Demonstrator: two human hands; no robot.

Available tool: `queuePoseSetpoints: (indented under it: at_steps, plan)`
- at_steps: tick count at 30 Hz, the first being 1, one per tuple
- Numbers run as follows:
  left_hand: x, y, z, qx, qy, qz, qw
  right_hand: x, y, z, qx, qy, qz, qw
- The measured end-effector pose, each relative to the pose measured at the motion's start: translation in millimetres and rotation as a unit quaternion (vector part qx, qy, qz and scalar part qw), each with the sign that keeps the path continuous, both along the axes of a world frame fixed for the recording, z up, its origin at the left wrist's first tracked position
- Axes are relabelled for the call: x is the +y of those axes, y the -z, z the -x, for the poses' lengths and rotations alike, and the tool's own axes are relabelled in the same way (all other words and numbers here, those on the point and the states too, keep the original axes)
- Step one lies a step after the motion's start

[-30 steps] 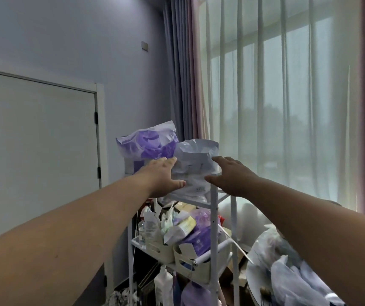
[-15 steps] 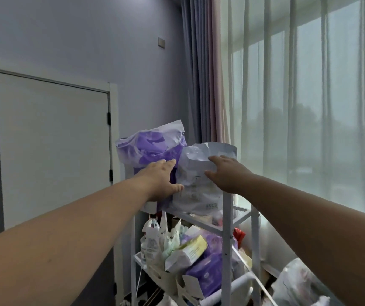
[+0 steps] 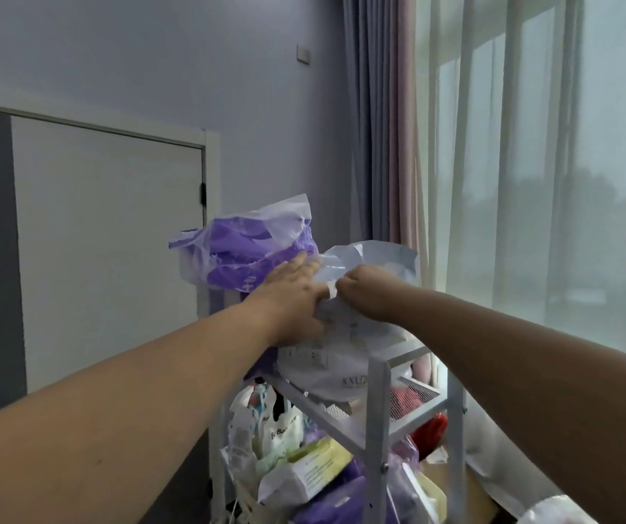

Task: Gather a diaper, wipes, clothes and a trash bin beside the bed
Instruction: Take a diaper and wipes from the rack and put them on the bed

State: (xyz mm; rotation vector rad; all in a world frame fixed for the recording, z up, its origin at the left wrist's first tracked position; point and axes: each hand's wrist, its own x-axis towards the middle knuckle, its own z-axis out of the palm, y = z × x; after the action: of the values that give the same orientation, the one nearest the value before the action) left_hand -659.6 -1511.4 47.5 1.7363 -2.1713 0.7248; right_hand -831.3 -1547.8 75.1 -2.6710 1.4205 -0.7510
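1. While both arms reach out to the top of a white metal rack [image 3: 377, 400], the two hands meet at a white pack [image 3: 345, 357] that sits on the top shelf.
2. The left hand [image 3: 296, 296] lies flat on the left side of the white pack, with its fingers straight and its thumb pressed on the front of the pack.
3. The right hand [image 3: 360, 293] has its fingers curled down into the open top of the white pack, so it grips the crinkled plastic there.
4. The white pack looks like a bag of diapers, but the print on it is too small to read well.
5. A purple and white pack [image 3: 250, 255] stands just beside the white one, on its left, and the left hand's fingertips touch it.
6. On the shelf below sit more things, like a yellow-green pack [image 3: 315, 463] and a white bag [image 3: 279, 429], all close together.
7. Behind the rack are a white door [image 3: 107, 236], a purple wall [image 3: 152, 62] and long curtains [image 3: 530, 183] over a bright window.
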Motion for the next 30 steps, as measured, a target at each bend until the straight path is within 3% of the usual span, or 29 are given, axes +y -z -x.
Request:
queuePoseSetpoints:
  at_steps: [10, 13, 20, 24, 30]
  plan:
    - [-4.3, 5.2, 2.5, -0.116, -0.066, -0.064, 0.989, -18.9, 7.1, -1.5, 0.138, 0.035, -0.016, 0.990]
    - [-3.2, 2.8, 3.5, -0.137, -0.083, -0.087, 0.983, -9.7, 3.7, -2.9, 0.183, -0.001, -0.008, 0.983]
    - [-2.1, 8.1, 0.8, -0.129, -0.073, -0.151, 0.977, -11.7, 7.5, 0.0, 0.187, 0.021, -0.033, 0.982]
    - [-0.3, 11.8, 1.5, -0.119, -0.075, -0.137, 0.981, -31.8, 14.1, 3.3, 0.089, 0.071, -0.024, 0.993]
    - [2.1, 15.7, 1.0, -0.102, -0.071, -0.124, 0.984, -36.9, 10.2, 7.8, -0.101, 0.059, -0.037, 0.992]
